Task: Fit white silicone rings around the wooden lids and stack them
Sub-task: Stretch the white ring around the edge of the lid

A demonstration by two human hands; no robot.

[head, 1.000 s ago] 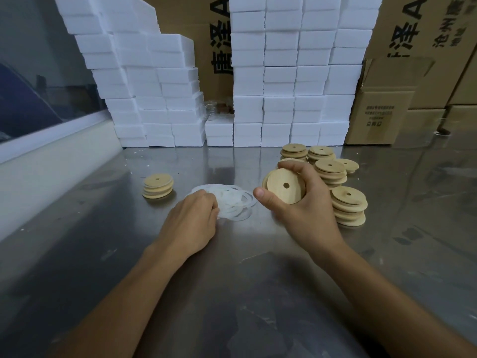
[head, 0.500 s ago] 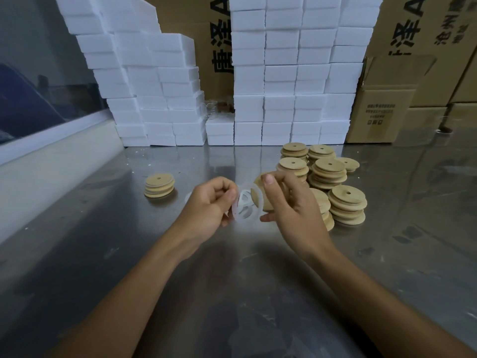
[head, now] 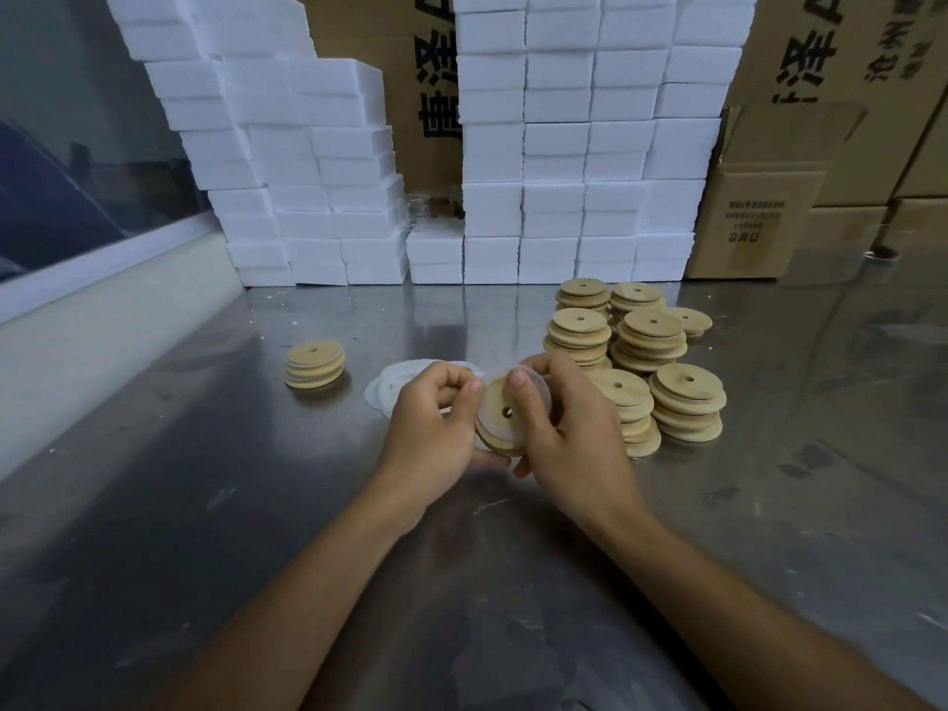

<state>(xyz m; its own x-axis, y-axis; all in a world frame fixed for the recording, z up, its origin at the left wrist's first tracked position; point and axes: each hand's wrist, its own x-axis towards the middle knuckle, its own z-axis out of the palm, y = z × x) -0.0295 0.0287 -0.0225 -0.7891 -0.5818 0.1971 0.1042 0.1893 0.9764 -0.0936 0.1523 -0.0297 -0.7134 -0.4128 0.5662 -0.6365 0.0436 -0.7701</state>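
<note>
Head view: both hands held together above the desk [head: 215, 505]. Left hand [head: 431, 428] and right hand [head: 569, 433] grip one wooden lid [head: 500, 418], fingers curled on its rim w/ white ring [head: 538, 384] at its top edge. 0.5 s ago ring hung apart btwn hands. Loose rings [head: 397, 384] lie just behind, finished stack [head: 314, 363] left, lid stacks [head: 651, 346] right.
</note>
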